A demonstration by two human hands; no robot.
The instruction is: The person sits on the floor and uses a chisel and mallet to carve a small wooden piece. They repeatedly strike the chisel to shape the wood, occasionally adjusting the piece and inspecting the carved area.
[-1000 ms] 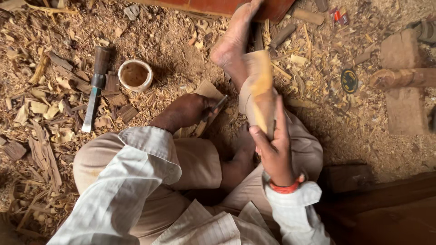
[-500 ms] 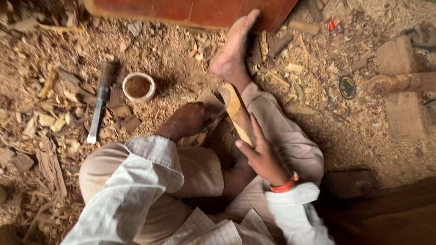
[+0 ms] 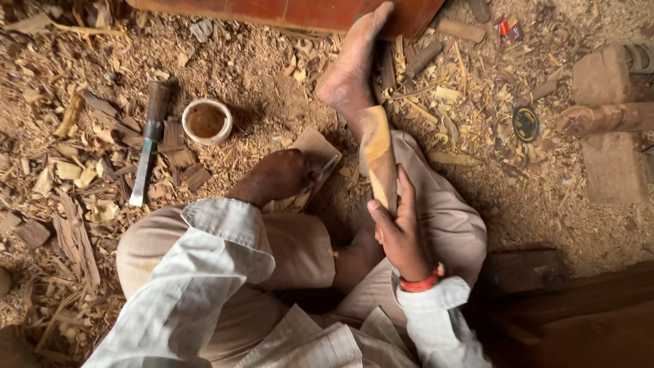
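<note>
1. The right hand (image 3: 402, 232) grips a pale carved wooden piece (image 3: 378, 160), which stands on edge against the bare foot (image 3: 354, 65).
2. Just left of the wooden piece, the left hand (image 3: 276, 177) closes around a metal tool (image 3: 320, 178).
3. Further left of the wooden piece, a small round bowl (image 3: 206, 121) and a chisel (image 3: 148, 146) lie on wood shavings (image 3: 82, 170).

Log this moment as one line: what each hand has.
left hand: grips metal tool | right hand: holds wood piece on leg | chisel, cup on shavings
</note>
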